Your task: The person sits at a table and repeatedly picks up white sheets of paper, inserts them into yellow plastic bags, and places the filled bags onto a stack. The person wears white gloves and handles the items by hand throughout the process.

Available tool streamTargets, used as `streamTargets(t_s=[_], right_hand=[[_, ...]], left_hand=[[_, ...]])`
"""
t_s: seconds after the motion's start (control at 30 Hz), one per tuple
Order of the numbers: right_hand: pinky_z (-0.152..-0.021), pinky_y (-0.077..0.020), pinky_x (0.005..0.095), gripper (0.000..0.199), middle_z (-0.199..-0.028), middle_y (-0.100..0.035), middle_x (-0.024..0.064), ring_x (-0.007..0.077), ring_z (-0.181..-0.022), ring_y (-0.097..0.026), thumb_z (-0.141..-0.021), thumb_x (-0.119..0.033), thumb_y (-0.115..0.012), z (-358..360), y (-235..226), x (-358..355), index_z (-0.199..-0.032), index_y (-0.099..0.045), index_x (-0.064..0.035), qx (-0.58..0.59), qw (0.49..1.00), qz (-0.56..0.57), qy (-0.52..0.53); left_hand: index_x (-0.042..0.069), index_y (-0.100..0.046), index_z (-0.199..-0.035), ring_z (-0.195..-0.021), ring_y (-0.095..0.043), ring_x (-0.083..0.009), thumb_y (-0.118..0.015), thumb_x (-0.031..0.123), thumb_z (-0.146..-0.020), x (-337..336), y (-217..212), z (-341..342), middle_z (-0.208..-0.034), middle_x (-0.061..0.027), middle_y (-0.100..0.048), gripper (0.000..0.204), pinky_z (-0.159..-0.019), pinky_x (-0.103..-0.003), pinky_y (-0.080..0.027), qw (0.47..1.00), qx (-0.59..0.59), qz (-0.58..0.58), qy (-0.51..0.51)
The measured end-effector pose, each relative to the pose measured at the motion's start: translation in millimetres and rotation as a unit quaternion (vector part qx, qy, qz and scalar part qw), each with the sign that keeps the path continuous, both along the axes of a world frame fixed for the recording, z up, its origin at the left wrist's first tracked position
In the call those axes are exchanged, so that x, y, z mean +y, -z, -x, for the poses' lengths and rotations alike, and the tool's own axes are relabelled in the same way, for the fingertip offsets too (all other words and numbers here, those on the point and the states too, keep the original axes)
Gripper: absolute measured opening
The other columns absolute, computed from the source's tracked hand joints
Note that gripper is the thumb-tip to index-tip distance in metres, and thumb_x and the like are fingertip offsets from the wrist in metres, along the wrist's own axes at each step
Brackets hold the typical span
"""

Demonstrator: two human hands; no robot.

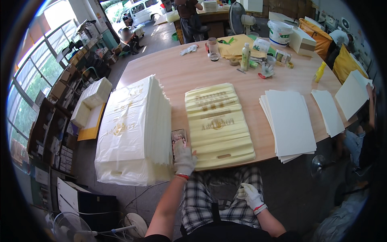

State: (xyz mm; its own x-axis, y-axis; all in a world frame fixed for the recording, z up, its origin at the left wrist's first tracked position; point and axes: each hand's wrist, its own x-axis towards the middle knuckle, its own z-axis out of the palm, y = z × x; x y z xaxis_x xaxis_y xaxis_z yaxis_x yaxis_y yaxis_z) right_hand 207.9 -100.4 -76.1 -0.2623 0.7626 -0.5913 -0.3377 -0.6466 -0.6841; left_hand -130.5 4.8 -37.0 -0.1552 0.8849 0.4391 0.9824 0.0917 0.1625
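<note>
My left hand, in a white knit glove with a bare fingertip, lies over the lower part of a phone with a lit screen. Its fingers look stretched out on the screen. The phone sits in the gap between a tall stack of folded cream plastic bags and a lower pile of similar bags with gold print and a handle slot. My right hand, also gloved, rests on my checked trousers, its fingers loosely bent and apart, with nothing seen in it.
White sheets lie in a pile at the right, with more sheets beyond. A bottle, a bucket and a yellow spray bottle stand farther back. At the right edge another person's hand touches a white sheet.
</note>
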Motion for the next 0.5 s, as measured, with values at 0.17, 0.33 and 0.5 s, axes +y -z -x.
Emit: streamTargets(t_s=[0.17,0.33,0.5], right_hand=[[-0.072,-0.0542,0.039,0.035,-0.092,-0.059,0.0104,0.0194,-0.078,-0.061,-0.093,-0.021,-0.047,-2.7,-3.1,3.3,-0.122,-0.046,-0.0007,0.029,0.999,0.011,0.016],[-0.071,-0.0547,0.0368,0.034,-0.092,-0.06,0.0108,0.0185,-0.076,-0.061,-0.094,-0.019,-0.047,-2.4,-7.4,4.9,-0.122,-0.046,-0.0002,0.035,0.999,0.028,0.015],[-0.071,-0.0543,0.0361,0.034,-0.091,-0.06,0.0111,0.0189,-0.074,-0.062,-0.094,-0.02,-0.047,6.6,-17.2,19.9,-0.122,-0.047,-0.001,0.009,0.998,0.012,-0.06]], left_hand=[[0.004,-0.06,-0.083,-0.102,-0.047,-0.0336,-0.068,0.028,-0.068,15.5,-27.7,-90.7,-0.099,-0.0129,-0.054,0.028,-0.089,-0.046,-0.037,0.966,-0.157,0.085,0.189],[0.006,-0.061,-0.077,-0.095,-0.048,-0.0291,-0.066,0.026,-0.07,28.8,-3.9,-96.2,-0.091,-0.0098,-0.055,0.021,-0.083,-0.043,-0.04,0.967,-0.144,0.115,0.177],[0.007,-0.061,-0.076,-0.09,-0.05,-0.0317,-0.064,0.022,-0.073,36.6,-1.0,-78.2,-0.085,-0.0111,-0.056,0.016,-0.078,-0.042,-0.042,0.943,-0.216,0.132,0.217]])
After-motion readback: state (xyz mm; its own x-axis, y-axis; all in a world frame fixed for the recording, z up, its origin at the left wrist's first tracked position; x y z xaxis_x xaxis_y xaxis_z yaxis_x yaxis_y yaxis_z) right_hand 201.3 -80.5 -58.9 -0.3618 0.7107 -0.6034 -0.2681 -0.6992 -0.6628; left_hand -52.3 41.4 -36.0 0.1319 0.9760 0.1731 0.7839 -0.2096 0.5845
